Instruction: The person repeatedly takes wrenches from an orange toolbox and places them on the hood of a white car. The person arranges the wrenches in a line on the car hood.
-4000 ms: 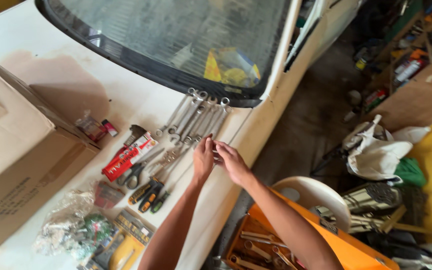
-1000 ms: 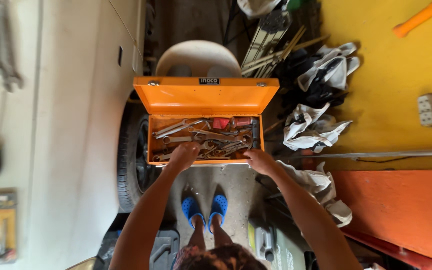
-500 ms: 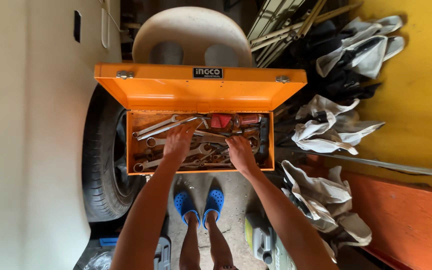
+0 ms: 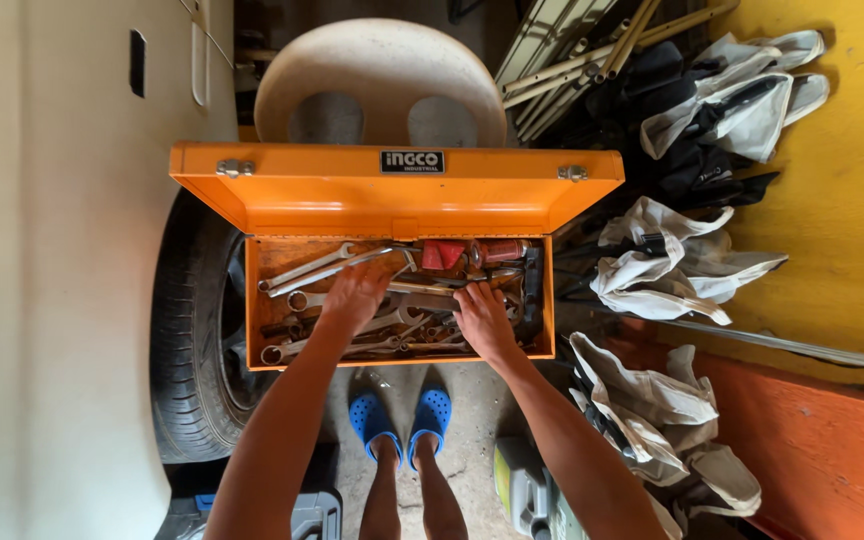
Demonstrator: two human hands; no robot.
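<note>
An open orange metal toolbox [image 4: 397,190] sits in front of me, its lid tipped back toward a white plastic chair [image 4: 380,85]. Several wrenches [image 4: 312,270] and other tools lie jumbled inside. My left hand [image 4: 352,297] rests on the wrenches in the box's left half, fingers spread over them. My right hand [image 4: 482,318] lies palm-down on the tools in the right half. Whether either hand grips a tool is hidden by the hands themselves. A red item [image 4: 442,254] lies at the back of the box.
A white car body [image 4: 62,270] and its tyre [image 4: 187,350] stand at the left. My feet in blue clogs [image 4: 402,420] are below the box. White cloth bags [image 4: 672,265] and metal rods [image 4: 592,55] crowd the right, beside a yellow wall [image 4: 842,200].
My view swung from the car bonnet's laid-out tools down to the toolbox. Over the last second the box came closer and both hands reached deeper among the tools.
</note>
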